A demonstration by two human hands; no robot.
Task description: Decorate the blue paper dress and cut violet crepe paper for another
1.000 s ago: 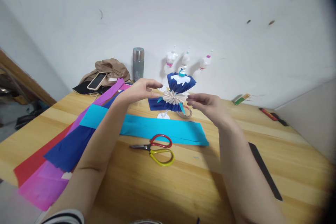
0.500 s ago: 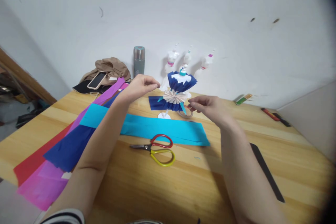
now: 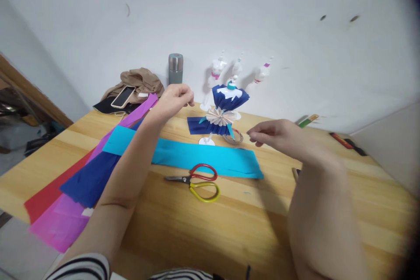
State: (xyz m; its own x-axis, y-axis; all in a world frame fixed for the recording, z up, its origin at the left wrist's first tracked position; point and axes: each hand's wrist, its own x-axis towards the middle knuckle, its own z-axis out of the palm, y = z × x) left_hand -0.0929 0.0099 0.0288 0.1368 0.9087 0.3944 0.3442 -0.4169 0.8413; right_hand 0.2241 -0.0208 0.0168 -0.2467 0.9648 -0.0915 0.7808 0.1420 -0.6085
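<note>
On the wooden table (image 3: 187, 236), a turquoise paper strip (image 3: 223, 160) lies at seven o'clock from a miniature mannequin (image 3: 230, 92), already dressed in pleated navy paper (image 3: 232, 102); three mannequins (image 3: 218, 67) toward twelve are not. Left hand (image 3: 174, 99) at nine, right hand (image 3: 281, 137) at four: both apart from it, seemingly empty; whether either pinch closes, I cannot tell. Scissors (image 3: 187, 180) lie unheld at seven. A cream rosette (image 3: 221, 117) is on.
</note>
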